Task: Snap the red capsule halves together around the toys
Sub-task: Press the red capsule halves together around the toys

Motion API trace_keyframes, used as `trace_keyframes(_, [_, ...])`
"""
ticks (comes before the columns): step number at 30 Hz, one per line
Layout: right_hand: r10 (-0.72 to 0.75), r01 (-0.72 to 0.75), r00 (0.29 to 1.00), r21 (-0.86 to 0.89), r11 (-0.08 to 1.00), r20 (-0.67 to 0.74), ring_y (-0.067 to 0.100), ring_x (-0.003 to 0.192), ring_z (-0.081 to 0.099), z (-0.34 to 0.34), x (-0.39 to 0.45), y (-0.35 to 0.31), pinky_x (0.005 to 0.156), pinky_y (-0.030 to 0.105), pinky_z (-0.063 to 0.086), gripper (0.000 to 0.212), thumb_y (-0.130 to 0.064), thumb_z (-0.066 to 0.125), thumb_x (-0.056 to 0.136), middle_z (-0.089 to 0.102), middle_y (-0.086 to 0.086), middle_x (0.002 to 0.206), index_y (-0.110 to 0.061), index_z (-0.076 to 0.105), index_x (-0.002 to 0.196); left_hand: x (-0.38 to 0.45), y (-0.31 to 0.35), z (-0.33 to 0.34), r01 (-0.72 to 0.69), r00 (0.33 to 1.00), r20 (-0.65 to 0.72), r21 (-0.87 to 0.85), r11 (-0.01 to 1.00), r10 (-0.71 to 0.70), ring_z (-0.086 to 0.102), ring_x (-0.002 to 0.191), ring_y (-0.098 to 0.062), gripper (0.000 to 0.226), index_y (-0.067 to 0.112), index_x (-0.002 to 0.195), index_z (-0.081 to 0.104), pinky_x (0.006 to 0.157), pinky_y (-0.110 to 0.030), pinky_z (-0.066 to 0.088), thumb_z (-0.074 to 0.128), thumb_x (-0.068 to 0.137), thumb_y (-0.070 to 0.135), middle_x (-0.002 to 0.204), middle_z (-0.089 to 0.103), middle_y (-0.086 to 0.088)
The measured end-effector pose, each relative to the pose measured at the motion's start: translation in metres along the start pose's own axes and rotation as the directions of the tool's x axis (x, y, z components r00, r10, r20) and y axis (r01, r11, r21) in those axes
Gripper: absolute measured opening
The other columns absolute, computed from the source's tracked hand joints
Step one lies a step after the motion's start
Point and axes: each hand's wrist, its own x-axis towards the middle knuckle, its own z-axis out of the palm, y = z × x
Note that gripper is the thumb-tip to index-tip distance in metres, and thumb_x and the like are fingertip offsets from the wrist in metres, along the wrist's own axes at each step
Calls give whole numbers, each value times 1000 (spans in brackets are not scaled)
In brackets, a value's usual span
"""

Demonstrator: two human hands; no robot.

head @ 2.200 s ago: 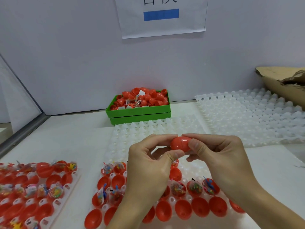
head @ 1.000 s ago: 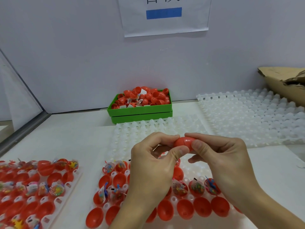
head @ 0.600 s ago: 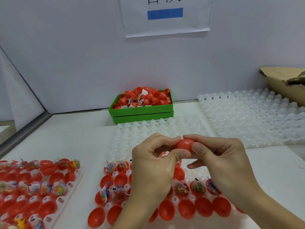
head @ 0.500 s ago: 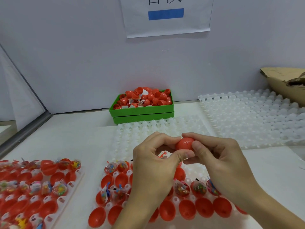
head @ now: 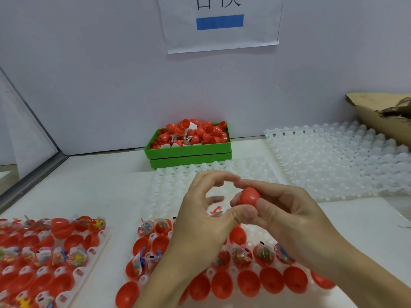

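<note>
In the middle of the frame, the right hand [head: 289, 216] pinches a closed red capsule [head: 249, 196] between thumb and fingers. The left hand [head: 206, 216] is loosely curled beside it, thumb touching the right thumb, holding nothing. Below sits a white tray [head: 255, 268] with open red halves [head: 248, 283].

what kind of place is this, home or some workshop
Most likely a small assembly or packing workstation, not a home: white moulded trays of red capsule halves with bagged toys, a green bin heaped with more halves, and a printed sign on the plain partition wall.
</note>
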Motion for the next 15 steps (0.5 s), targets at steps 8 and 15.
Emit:
trace_keyframes(8, [-74,85,980,-55,995,184,25,110,69,4,-2,-3,89,29,56,29,-27,68,92,73,7,117,-21,70,120,-3,0,5,148,987,114,-354,924,-115,72,102,-28,39,13,121,64,86,-38,59,65,82,14,106,75,-11])
trace_keyframes(15, [-88,95,990,-66,993,108,30,85,73,9,-2,-1,74,32,58,53,-52,75,77,74,18,97,-10,74,109,-5,1,12,202,977,33,-449,871,-209,75,81,-26,31,18,98,78,61,-29,59,84,68,10,91,77,-12])
